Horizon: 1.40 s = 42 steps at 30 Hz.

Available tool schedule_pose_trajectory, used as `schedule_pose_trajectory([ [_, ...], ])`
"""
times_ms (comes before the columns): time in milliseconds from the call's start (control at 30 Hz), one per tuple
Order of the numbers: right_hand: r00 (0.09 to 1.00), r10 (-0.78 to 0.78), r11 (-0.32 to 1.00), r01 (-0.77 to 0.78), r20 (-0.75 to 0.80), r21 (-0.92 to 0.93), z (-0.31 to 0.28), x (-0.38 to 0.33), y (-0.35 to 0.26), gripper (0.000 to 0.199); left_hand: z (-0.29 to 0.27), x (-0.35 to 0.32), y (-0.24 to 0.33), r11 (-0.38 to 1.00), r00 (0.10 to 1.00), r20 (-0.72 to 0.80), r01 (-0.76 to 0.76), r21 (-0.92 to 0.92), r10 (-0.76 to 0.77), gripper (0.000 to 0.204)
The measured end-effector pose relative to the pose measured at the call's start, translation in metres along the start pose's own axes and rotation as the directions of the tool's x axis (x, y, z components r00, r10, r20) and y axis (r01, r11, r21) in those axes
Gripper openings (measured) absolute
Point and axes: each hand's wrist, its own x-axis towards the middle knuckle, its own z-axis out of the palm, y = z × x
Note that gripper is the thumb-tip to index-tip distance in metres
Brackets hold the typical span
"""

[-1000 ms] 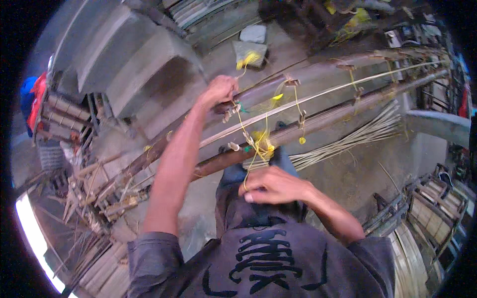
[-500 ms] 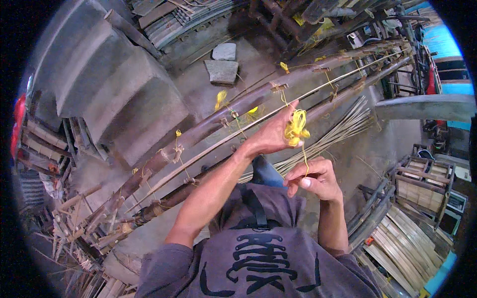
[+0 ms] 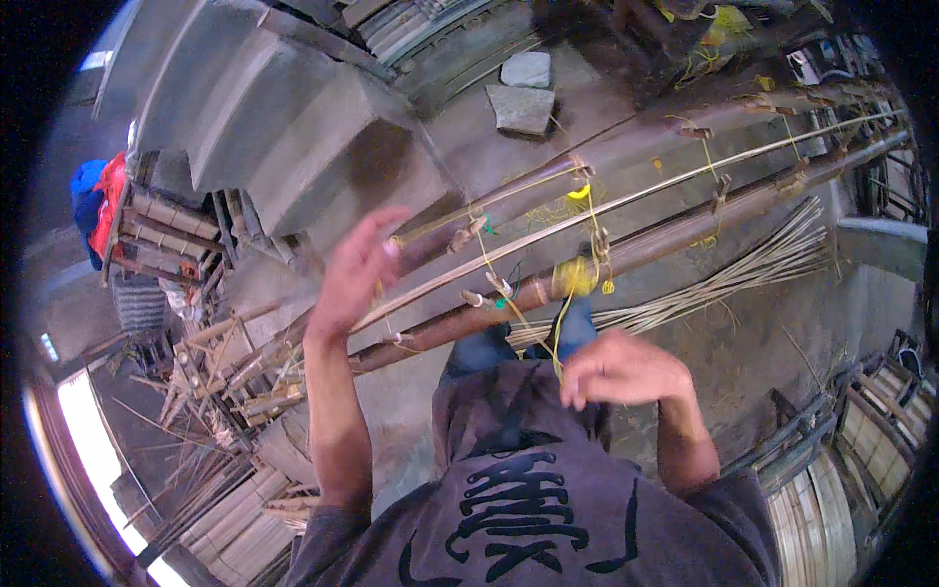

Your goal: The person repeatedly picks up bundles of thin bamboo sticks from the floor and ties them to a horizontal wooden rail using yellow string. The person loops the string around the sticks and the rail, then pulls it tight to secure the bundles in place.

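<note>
Two long brown bamboo poles run slantwise across the middle, the far pole [image 3: 528, 201] and the near pole [image 3: 675, 235], with pegs and yellow ties on them. Between them lies a thin pale strip [image 3: 626, 196]. My left hand [image 3: 357, 269], smeared by motion, is over the poles' left part. A taut yellow string [image 3: 489, 208] runs from beside its fingertips to a peg on the far pole. My right hand [image 3: 621, 372] is closed in front of my lap, with a yellow strand [image 3: 558, 338] at its fingers. That strand leads up to a yellow string bundle [image 3: 575, 276] at the near pole.
A sheaf of thin sticks [image 3: 724, 279] lies on the floor beyond my right hand. Concrete steps [image 3: 293, 127] rise at the far left. Two flat stones [image 3: 520, 110] lie past the poles. Bamboo pieces [image 3: 235, 362] are heaped at left; bamboo furniture [image 3: 885, 411] stands at right.
My left hand has moved left, away from the yellow bundle, which now rests at the near pole. My right hand has stayed near my lap. The view has turned toward the left.
</note>
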Motion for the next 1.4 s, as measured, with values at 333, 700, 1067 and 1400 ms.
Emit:
schedule_pose_trajectory([
  [333, 0.816, 0.133, 0.653, -0.499, -0.562, -0.57, 0.092, -0.033, 0.009, 0.059, -0.063, 0.039, -0.05, 0.885, 0.867, -0.293, -0.286, 0.367, 0.402, 0.037],
  [700, 0.862, -0.141, 0.821, -0.173, -0.486, -0.544, 0.217, 0.151, 0.016, 0.018, -0.026, -0.067, -0.2, 0.867, 0.879, -0.193, -0.353, 0.351, 0.436, 0.022],
  [1067, 0.82, 0.065, 0.285, -0.561, -0.568, -0.777, 0.096, 0.358, 0.015, 0.046, 0.008, -0.059, -0.209, 0.832, 0.801, -0.318, -0.358, 0.425, 0.507, 0.021],
  [1400, 0.987, -0.059, 0.635, 0.155, 0.152, -0.757, 0.227, 0.213, 0.113, 0.017, 0.005, -0.068, -0.198, 0.904, 0.869, -0.351, -0.211, 0.372, 0.347, 0.022],
])
